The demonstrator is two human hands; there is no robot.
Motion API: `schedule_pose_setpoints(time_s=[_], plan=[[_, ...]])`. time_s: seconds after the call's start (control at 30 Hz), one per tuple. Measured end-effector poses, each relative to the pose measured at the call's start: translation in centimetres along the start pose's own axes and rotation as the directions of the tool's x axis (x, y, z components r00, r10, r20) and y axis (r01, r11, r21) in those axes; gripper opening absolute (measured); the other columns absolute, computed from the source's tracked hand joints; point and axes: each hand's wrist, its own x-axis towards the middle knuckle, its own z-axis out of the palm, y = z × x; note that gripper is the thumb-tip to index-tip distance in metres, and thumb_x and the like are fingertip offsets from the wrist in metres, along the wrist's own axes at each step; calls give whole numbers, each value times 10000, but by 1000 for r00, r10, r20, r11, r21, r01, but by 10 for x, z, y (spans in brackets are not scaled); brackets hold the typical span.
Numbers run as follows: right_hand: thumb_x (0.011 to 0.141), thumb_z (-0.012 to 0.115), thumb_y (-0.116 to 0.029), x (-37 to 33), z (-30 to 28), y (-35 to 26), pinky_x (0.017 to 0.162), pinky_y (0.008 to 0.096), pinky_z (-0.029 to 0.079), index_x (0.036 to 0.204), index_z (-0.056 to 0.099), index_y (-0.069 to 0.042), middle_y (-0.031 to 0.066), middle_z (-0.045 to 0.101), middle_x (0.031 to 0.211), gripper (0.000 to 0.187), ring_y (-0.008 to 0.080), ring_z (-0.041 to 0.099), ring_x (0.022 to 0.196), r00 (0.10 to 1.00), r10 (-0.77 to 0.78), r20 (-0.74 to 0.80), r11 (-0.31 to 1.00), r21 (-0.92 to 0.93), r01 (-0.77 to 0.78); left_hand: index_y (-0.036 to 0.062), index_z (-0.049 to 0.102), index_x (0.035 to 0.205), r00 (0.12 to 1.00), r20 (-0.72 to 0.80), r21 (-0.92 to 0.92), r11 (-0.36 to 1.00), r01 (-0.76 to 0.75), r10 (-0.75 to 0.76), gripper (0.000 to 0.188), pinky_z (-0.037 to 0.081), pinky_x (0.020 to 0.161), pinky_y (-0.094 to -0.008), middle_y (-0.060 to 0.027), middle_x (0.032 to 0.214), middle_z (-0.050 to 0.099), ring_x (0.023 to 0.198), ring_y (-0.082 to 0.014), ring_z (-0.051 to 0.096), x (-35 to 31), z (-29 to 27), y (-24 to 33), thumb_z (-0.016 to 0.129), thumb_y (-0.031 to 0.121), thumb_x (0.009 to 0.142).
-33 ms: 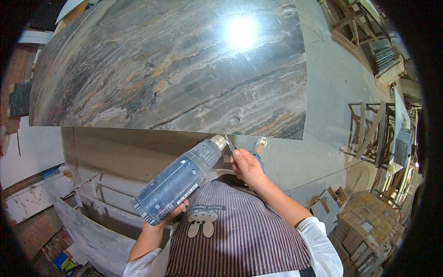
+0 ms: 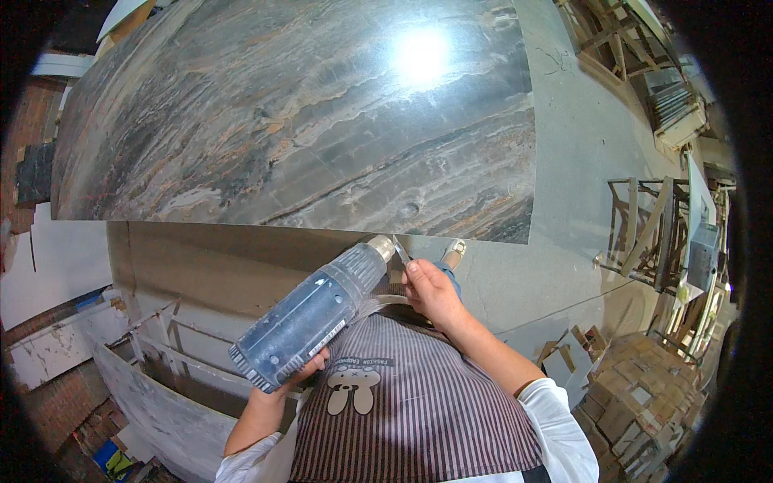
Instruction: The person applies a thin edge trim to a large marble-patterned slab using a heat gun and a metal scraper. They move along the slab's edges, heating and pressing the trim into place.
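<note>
A dusty blue heat gun [image 2: 306, 318] slants up and to the right, its metal nozzle close to the near edge of a large marble-patterned panel [image 2: 338, 121]. My left hand [image 2: 310, 366] is closed beneath the gun's body, mostly hidden by it. Just right of the nozzle, my right hand [image 2: 433, 294] pinches a narrow, shiny metal tool [image 2: 401, 251]. That tool points up toward the panel's near edge; whether it touches the edge I cannot tell. Its exact kind does not show.
Below the panel's right part, a shoe [image 2: 456, 251] shows on the grey floor. A frame-like rack [image 2: 652, 229] stands at right, with a pile of flattened brown boards [image 2: 636, 394] nearer me. At lower left is a long grey trough-like frame [image 2: 169, 410]; white sheets [image 2: 56, 262] lie beyond.
</note>
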Motion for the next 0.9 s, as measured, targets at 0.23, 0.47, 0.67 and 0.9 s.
schedule_pose_setpoints(time_s=[0.23, 0.47, 0.67, 0.9], plan=[[1032, 439, -357, -2, 2, -7, 421, 218, 252, 886, 508, -108, -45, 383, 619, 297, 60, 311, 486, 997, 79, -21, 995, 65, -78, 13, 555, 1184, 997, 65, 63, 996, -56, 52, 472, 522, 645, -287, -94, 887, 643, 754, -174, 620, 1, -4, -12, 751, 88, 762], [1032, 446, -345, -1, -2, 0, 412, 226, 261, 871, 525, -100, -44, 404, 580, 304, 60, 341, 458, 999, -15, -51, 999, -48, 13, 7, 562, 1169, 999, 33, 19, 1000, -21, 21, 447, 518, 679, -306, -95, 893, 634, 773, -184, 617, 2, 6, 2, 736, 83, 765], [1033, 446, -340, -1, -3, -1, 411, 225, 276, 874, 536, -96, -47, 408, 566, 305, 60, 352, 450, 997, -69, -46, 993, -97, 64, 16, 613, 1062, 999, 20, 17, 999, -42, 41, 328, 524, 684, -297, -68, 838, 654, 743, -156, 629, 6, 9, 5, 764, 94, 782], [1036, 441, -321, -1, -4, -1, 436, 226, 298, 875, 529, -85, -43, 410, 593, 299, 59, 369, 491, 991, -127, -45, 976, -185, 117, 20, 615, 1051, 998, 5, -33, 997, -63, 63, 326, 526, 673, -296, -67, 826, 657, 729, -157, 634, 6, 11, 1, 772, 112, 780]])
